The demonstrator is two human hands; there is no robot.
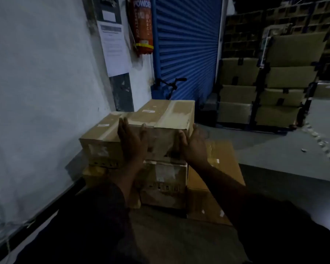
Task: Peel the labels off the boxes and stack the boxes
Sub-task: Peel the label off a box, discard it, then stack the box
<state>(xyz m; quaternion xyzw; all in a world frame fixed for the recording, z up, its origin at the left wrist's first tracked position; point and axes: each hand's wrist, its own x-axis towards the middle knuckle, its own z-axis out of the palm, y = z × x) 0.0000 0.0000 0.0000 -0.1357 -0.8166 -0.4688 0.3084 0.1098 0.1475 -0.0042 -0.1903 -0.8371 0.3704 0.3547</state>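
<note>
Nearest, two dark-sleeved forearms are reaching forward over a wide flat cardboard sheet (220,180) that is lying under the stack. On it, a small lower box (164,184) is sitting with a torn, partly peeled label (165,173) showing on its near face. The left hand (132,141) is pressing flat, fingers spread and extended, against the near left side of the top box (170,115); the right hand (193,144) is cupping the same box at its near right corner, fingers open and curved against the cardboard, so the box is being held between the two palms above the lower box. Just left of it, touching, a second taped box (101,138) is resting on a further carton, its near face carrying label remnants. The top box is showing tape strips and a small white sticker (148,111) on its lid. Farther off, a white wall is running along the left with printed notices (114,48) and a red fire extinguisher (142,25) hanging beside a blue roller shutter (187,48). At far right, racks of folded tan bags (265,86) are standing on the floor.
</note>
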